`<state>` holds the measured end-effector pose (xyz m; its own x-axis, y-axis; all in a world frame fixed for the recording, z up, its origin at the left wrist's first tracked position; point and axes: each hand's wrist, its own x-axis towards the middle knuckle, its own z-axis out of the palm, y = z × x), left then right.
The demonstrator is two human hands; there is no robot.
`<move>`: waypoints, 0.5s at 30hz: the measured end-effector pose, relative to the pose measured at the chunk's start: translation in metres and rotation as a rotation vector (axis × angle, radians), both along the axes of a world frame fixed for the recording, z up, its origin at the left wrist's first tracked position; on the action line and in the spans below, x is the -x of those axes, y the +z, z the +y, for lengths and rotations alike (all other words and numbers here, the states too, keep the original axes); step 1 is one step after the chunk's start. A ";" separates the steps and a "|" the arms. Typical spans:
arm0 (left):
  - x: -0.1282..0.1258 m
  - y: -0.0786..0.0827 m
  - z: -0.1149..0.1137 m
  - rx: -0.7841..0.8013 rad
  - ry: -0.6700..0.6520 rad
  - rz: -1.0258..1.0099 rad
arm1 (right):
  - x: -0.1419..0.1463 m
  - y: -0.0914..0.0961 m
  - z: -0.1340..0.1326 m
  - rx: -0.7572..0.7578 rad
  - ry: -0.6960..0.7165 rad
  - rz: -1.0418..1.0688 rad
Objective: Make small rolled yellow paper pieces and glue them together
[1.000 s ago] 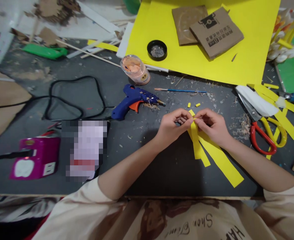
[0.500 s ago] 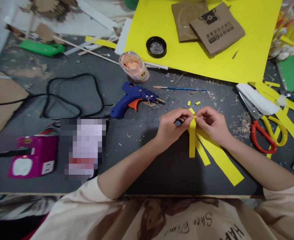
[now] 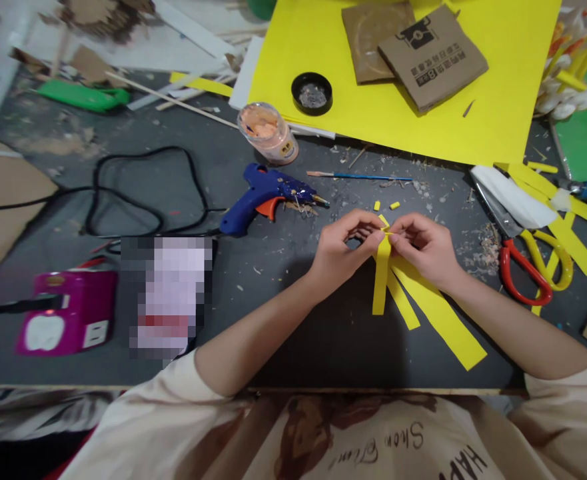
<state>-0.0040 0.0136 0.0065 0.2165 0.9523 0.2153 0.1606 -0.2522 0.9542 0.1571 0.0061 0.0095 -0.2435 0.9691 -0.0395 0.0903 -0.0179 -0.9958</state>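
Note:
Between both hands hangs a narrow yellow paper strip (image 3: 381,283), its top end pinched and curled at the fingertips. My left hand (image 3: 346,243) is closed on that end from the left, thumb against fingers. From the right, my right hand (image 3: 423,250) pinches the same end. Under the hands lie a wider yellow strip (image 3: 446,317) and a second narrow strip (image 3: 404,303), both slanting toward the table's front edge. Two small yellow rolls (image 3: 394,205) rest just beyond the fingertips.
A blue glue gun (image 3: 268,197) and a thin paintbrush (image 3: 358,176) lie left of and behind the hands. Scissors (image 3: 526,270) and more yellow strips sit at the right. An open jar (image 3: 269,137) stands by a large yellow sheet (image 3: 438,137). A phone (image 3: 173,293) lies left.
The lower end of the hanging strip has swung slightly left. My left fingers have shifted a little at the curled end; the other things stay where they were.

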 end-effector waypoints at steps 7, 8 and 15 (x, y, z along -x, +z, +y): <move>-0.001 -0.001 0.000 0.012 0.015 0.019 | 0.000 -0.001 0.000 -0.007 -0.002 0.010; 0.000 -0.001 -0.001 -0.002 0.018 0.030 | 0.000 -0.001 0.000 -0.008 -0.001 0.012; 0.001 -0.001 -0.002 -0.148 0.017 0.118 | 0.000 0.000 -0.001 -0.025 -0.002 -0.004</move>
